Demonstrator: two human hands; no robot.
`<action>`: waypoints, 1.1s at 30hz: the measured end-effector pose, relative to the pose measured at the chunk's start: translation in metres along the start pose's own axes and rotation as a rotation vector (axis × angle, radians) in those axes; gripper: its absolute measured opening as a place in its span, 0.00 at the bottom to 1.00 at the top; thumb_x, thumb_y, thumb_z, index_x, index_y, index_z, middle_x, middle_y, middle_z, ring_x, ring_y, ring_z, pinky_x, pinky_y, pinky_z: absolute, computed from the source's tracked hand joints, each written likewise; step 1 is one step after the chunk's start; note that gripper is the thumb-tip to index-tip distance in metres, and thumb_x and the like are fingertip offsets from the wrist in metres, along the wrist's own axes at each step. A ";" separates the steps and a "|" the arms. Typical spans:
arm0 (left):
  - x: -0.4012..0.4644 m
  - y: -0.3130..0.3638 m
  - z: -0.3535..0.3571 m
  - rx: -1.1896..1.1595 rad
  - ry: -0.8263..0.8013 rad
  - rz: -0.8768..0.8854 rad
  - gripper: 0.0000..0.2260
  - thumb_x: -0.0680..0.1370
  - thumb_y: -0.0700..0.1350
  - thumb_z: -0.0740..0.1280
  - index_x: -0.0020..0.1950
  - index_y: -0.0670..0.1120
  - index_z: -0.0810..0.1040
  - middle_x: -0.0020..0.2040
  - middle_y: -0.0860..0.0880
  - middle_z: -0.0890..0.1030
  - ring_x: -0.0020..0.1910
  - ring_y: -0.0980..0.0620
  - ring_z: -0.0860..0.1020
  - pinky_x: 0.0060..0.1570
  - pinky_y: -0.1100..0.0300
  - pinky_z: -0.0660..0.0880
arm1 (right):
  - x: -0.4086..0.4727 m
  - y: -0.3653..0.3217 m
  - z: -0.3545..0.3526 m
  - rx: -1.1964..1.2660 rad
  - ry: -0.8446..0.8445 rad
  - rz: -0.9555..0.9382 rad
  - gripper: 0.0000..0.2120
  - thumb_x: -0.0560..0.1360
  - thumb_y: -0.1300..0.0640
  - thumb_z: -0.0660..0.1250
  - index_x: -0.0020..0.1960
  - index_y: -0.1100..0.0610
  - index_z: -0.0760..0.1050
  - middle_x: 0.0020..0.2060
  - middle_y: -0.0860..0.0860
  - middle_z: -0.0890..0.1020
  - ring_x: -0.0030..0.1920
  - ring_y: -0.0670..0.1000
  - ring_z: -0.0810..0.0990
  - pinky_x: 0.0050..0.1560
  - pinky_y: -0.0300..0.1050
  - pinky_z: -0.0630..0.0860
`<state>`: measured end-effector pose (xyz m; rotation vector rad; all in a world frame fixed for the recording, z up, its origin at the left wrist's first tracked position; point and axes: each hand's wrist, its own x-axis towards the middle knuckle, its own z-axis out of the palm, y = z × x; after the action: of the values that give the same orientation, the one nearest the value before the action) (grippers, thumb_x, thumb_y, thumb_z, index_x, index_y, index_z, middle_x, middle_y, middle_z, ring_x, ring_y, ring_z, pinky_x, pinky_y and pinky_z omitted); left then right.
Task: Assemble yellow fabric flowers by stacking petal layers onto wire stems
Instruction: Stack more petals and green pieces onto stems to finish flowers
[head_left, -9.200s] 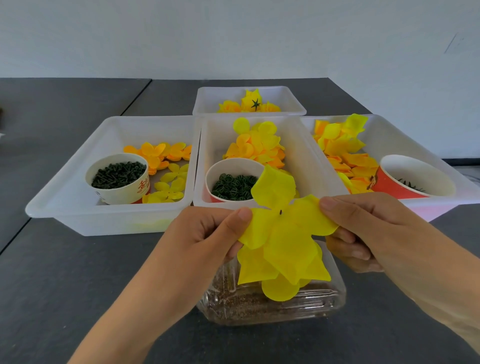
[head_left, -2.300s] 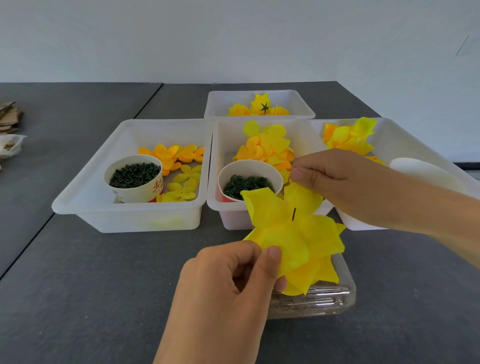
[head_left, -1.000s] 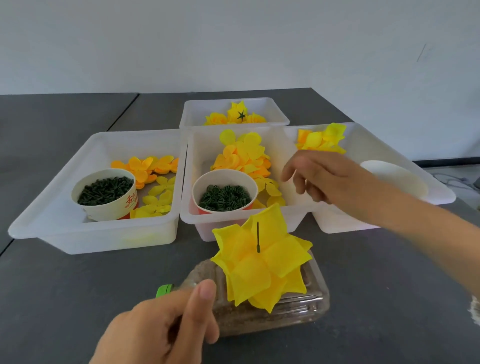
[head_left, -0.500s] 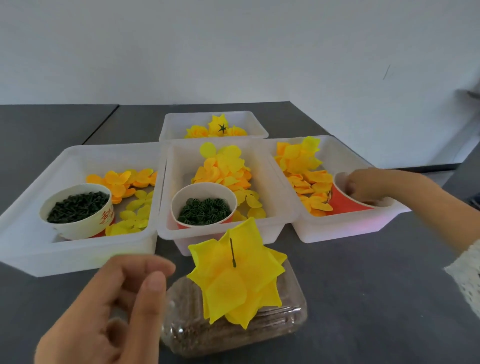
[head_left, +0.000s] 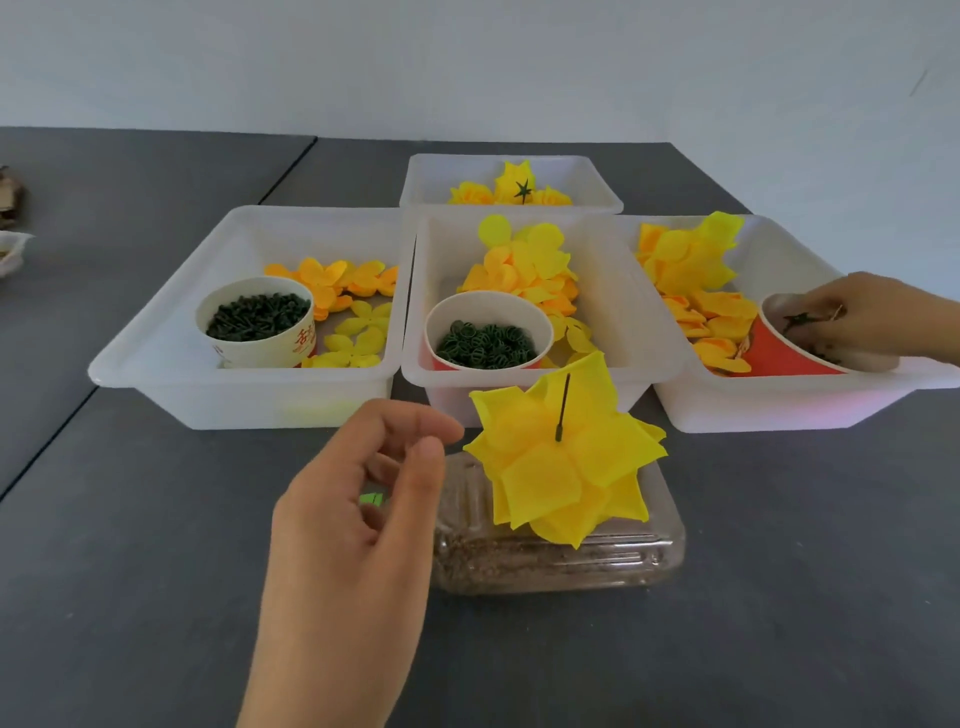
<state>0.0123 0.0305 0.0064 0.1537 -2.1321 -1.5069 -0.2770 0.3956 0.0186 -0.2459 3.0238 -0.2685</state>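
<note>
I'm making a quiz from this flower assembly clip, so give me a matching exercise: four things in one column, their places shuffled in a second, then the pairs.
Things:
1. right hand
2. left hand
3. yellow flower
4. cup of green rings

Places:
A. in the middle bin
B. on the wire stem
C. in the red cup
D. hovering left of the flower

Pairs: 1-C, 2-D, 3-B, 4-A

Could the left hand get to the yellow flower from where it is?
Probably yes: the left hand hovers open just beside the yellow flower, with nothing between them.

Left hand (head_left: 358, 525) released flower (head_left: 563, 460); right hand (head_left: 862, 317) reached into red cup (head_left: 784, 353).
</note>
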 end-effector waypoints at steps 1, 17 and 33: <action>-0.001 -0.001 0.002 0.002 -0.013 0.014 0.07 0.75 0.48 0.63 0.44 0.57 0.80 0.37 0.52 0.78 0.34 0.50 0.73 0.28 0.64 0.68 | -0.001 -0.002 -0.002 0.015 0.057 -0.016 0.09 0.73 0.52 0.71 0.51 0.54 0.82 0.46 0.53 0.81 0.48 0.56 0.77 0.53 0.52 0.71; 0.004 -0.014 0.005 0.476 -0.482 0.475 0.22 0.79 0.63 0.56 0.73 0.65 0.65 0.76 0.65 0.61 0.78 0.56 0.53 0.70 0.34 0.56 | -0.132 -0.206 -0.032 0.166 0.171 -0.679 0.14 0.79 0.47 0.50 0.36 0.48 0.63 0.27 0.46 0.68 0.27 0.46 0.68 0.29 0.36 0.65; 0.002 -0.025 0.014 0.526 -0.486 0.493 0.25 0.78 0.63 0.57 0.75 0.64 0.61 0.77 0.64 0.58 0.78 0.57 0.52 0.68 0.30 0.54 | -0.151 -0.229 -0.009 -0.483 0.402 -0.867 0.06 0.78 0.54 0.48 0.46 0.54 0.62 0.29 0.52 0.72 0.24 0.57 0.68 0.25 0.42 0.57</action>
<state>-0.0014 0.0320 -0.0188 -0.5721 -2.6457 -0.7257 -0.0948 0.2005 0.0809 -1.7159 3.0800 0.4256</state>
